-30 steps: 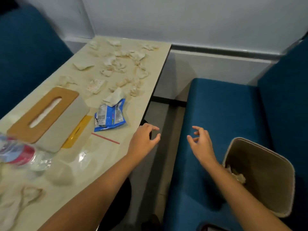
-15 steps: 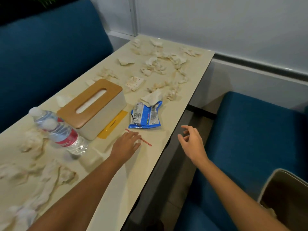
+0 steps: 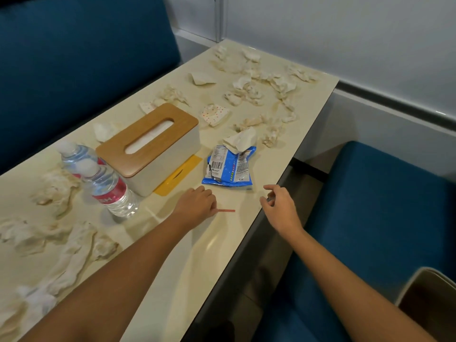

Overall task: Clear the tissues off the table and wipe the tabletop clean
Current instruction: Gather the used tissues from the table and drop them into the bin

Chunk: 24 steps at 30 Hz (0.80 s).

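Several crumpled, stained tissues (image 3: 249,90) lie scattered over the far half of the beige table (image 3: 222,248). More tissues (image 3: 74,250) are heaped at the near left. One folded tissue (image 3: 240,141) rests on a blue snack wrapper (image 3: 229,169). My left hand (image 3: 197,206) lies on the tabletop near the right edge, its fingers curled over the left end of a thin red strip (image 3: 228,210). My right hand (image 3: 278,206) hovers over the table's right edge, fingers loosely curled and holding nothing.
A white tissue box with a wooden lid (image 3: 148,144) stands mid-table on a yellow card (image 3: 177,174). Two water bottles (image 3: 108,191) stand left of my left hand. A blue bench (image 3: 382,206) runs along the right, with a beige bin (image 3: 429,299) at the bottom right.
My view has swung left, from the bench and bin to the table. My left hand moved onto the tabletop and curled over the red strip. My right hand came up to the table's edge.
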Each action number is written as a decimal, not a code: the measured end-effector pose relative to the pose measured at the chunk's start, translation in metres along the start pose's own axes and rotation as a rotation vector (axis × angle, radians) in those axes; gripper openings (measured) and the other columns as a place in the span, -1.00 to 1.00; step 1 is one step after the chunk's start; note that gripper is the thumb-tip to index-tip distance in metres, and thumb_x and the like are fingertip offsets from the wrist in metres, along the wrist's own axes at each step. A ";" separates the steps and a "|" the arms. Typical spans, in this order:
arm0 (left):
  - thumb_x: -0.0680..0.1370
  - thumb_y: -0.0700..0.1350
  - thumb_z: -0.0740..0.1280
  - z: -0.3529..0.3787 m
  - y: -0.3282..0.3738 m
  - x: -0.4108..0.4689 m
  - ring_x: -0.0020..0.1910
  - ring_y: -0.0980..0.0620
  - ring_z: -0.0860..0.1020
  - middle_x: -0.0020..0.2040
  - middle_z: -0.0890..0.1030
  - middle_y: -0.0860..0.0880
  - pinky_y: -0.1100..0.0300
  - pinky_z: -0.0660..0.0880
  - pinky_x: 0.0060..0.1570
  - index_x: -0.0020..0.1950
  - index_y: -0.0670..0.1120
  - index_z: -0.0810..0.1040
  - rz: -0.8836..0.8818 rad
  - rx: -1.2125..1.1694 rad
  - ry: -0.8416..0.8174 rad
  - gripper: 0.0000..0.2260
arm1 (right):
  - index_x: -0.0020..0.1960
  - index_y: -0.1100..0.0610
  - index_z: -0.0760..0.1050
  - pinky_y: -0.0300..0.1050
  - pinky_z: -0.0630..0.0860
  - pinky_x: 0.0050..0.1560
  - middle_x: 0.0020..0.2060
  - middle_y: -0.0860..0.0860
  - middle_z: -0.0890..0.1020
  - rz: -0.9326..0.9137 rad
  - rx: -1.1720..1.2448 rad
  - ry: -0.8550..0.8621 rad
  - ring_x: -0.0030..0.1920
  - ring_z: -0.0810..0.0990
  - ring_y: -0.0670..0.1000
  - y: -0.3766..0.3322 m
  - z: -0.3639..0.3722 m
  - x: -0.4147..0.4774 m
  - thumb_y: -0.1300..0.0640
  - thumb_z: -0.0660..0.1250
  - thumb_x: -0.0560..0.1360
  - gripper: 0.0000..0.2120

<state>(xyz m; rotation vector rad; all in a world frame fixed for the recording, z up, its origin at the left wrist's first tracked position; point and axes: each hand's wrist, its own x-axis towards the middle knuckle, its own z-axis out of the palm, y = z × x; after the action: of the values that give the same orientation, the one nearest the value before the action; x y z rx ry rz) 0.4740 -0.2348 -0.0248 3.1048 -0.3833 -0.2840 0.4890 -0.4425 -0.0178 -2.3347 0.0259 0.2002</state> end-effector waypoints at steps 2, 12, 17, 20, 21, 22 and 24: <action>0.57 0.05 0.21 -0.002 -0.002 0.002 0.06 0.07 0.43 0.06 0.55 0.05 0.26 0.26 -0.10 0.08 0.00 0.55 -0.034 -0.043 -0.051 -0.79 | 0.31 0.07 0.36 -0.09 0.51 0.04 0.13 0.05 0.45 0.025 -0.007 -0.021 0.01 0.50 -0.03 -0.009 0.004 0.012 0.09 0.23 0.56 -0.67; 0.49 -0.04 0.33 -0.001 -0.008 -0.009 -0.06 0.07 0.53 -0.07 0.60 0.05 0.21 0.43 -0.11 -0.03 -0.02 0.58 -0.225 -0.410 -0.112 -0.89 | 0.26 0.21 0.34 -0.03 0.45 -0.02 0.17 0.15 0.51 0.332 0.080 -0.087 0.13 0.52 0.14 -0.049 0.036 0.083 -0.02 0.26 0.53 -0.58; 0.49 -0.13 0.38 -0.003 -0.023 -0.024 -0.27 0.10 0.53 -0.21 0.58 0.02 0.25 0.48 -0.17 -0.02 -0.12 0.58 -0.405 -0.758 0.037 -0.89 | 0.08 0.24 0.49 -0.21 0.36 -0.40 0.03 0.14 0.59 0.288 0.057 -0.173 -0.15 0.52 0.06 -0.050 0.044 0.081 0.04 0.34 0.49 -0.71; 0.52 -0.19 0.34 -0.005 -0.029 -0.031 -0.39 0.10 0.54 -0.23 0.59 -0.05 0.20 0.54 -0.21 -0.01 -0.16 0.57 -0.539 -0.984 0.069 -0.92 | -0.13 0.19 0.49 -0.22 0.43 -0.44 -0.17 0.12 0.58 0.321 0.141 -0.221 -0.30 0.52 0.05 -0.050 0.045 0.073 0.09 0.38 0.46 -0.83; 0.53 -0.21 0.33 -0.007 -0.030 -0.033 -0.43 0.11 0.54 -0.24 0.58 -0.06 0.22 0.55 -0.25 0.00 -0.17 0.57 -0.570 -1.045 0.085 -0.92 | -0.20 0.18 0.47 -0.26 0.44 -0.50 -0.24 0.07 0.56 0.339 0.170 -0.244 -0.37 0.51 0.01 -0.051 0.043 0.069 0.09 0.38 0.46 -0.82; 0.53 -0.23 0.33 -0.009 -0.030 -0.035 -0.47 0.13 0.53 -0.26 0.58 -0.06 0.26 0.55 -0.31 0.00 -0.19 0.57 -0.585 -1.087 0.102 -0.92 | -0.26 0.16 0.45 -0.31 0.42 -0.57 -0.30 0.04 0.53 0.348 0.189 -0.262 -0.43 0.48 -0.03 -0.050 0.040 0.063 0.08 0.38 0.47 -0.79; 0.52 -0.24 0.34 -0.014 -0.029 -0.041 -0.51 0.14 0.51 -0.25 0.59 -0.08 0.30 0.54 -0.39 -0.01 -0.18 0.57 -0.585 -1.130 0.135 -0.92 | -0.29 0.14 0.43 -0.36 0.37 -0.60 -0.36 0.01 0.51 0.338 0.187 -0.270 -0.47 0.46 -0.07 -0.046 0.035 0.053 0.08 0.36 0.49 -0.77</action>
<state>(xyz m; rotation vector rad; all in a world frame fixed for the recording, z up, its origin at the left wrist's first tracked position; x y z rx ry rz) 0.4448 -0.1972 -0.0047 2.0074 0.5302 -0.1806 0.5402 -0.3830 -0.0171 -2.0866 0.2937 0.6509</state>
